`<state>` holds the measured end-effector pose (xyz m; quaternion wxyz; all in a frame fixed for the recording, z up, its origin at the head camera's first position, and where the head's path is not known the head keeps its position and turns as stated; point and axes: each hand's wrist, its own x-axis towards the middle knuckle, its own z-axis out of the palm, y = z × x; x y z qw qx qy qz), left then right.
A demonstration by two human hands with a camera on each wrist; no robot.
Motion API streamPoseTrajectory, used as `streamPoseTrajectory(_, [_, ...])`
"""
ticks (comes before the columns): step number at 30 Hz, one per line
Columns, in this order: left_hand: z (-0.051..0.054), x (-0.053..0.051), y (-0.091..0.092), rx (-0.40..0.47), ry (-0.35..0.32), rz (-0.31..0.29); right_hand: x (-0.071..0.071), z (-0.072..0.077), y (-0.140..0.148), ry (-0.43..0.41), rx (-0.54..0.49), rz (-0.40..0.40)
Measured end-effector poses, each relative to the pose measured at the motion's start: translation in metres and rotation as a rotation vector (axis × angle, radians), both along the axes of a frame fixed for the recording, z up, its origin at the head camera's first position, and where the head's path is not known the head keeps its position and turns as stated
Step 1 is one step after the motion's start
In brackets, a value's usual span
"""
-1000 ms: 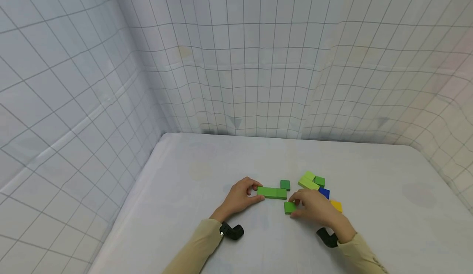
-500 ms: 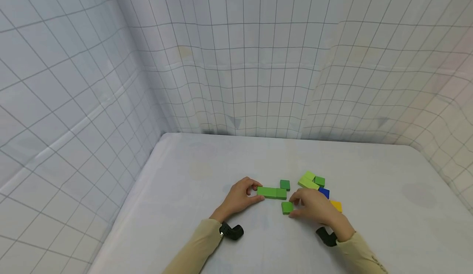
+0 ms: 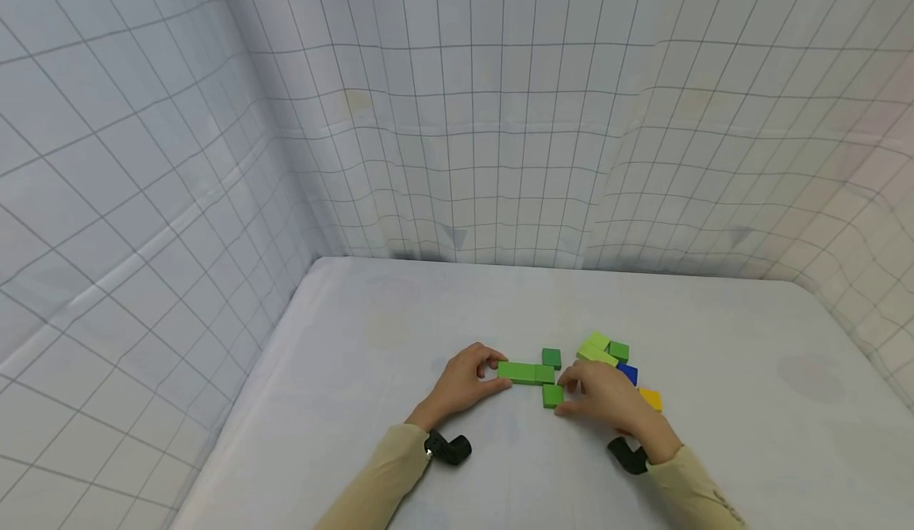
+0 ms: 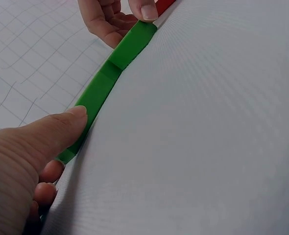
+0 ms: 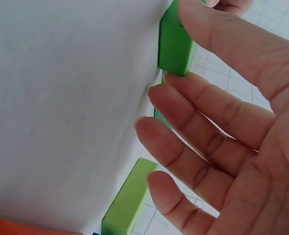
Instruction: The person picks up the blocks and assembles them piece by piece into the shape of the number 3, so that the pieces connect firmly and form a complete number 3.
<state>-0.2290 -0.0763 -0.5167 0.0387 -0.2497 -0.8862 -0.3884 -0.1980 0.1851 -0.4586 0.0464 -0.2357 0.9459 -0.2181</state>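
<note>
Low centre in the frame, your left hand [image 3: 464, 379] pinches the long green block [image 3: 516, 372], lying left-to-right, while your nearer right hand [image 3: 603, 393] pinches the loose green square [image 3: 553, 396] just below the abutting green square [image 3: 545, 374].

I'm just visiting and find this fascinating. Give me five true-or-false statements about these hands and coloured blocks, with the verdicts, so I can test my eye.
1. The left hand holds the long green block. True.
2. The yellow block lies nearer the person than the blue block. True.
3. The blue block lies to the left of the long green block. False: it lies to the right of it.
4. The right hand touches the green square block nearest the person. True.
5. Both wrists are bare. False: a black device sits at each wrist.
</note>
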Motion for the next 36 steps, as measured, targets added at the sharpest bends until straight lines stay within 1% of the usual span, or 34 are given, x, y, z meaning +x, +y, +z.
streamPoseTrajectory(5, [0.001, 0.0, 0.0, 0.003, 0.004, -0.001, -0.002, 0.0, 0.0, -0.015, -0.011, -0.018])
streamPoseTrajectory(15, [0.001, 0.001, -0.001, 0.01, 0.002, -0.005, -0.002, 0.001, -0.001, 0.008, -0.004, 0.002])
streamPoseTrajectory(21, [0.002, 0.001, -0.001, 0.006, 0.005, -0.006, -0.001, 0.001, 0.002, 0.003, -0.02, -0.003])
streamPoseTrajectory(27, [0.003, 0.001, -0.001, 0.005, 0.007, -0.007, -0.001, 0.003, 0.014, 0.02, -0.068, -0.039])
streamPoseTrajectory(33, [0.003, 0.002, 0.0, 0.007, 0.003, -0.005, 0.002, 0.005, 0.029, 0.014, -0.061, -0.065])
streamPoseTrajectory(36, [0.004, 0.002, -0.001, 0.004, 0.0, -0.003, 0.005, 0.009, 0.036, 0.008, -0.057, -0.096])
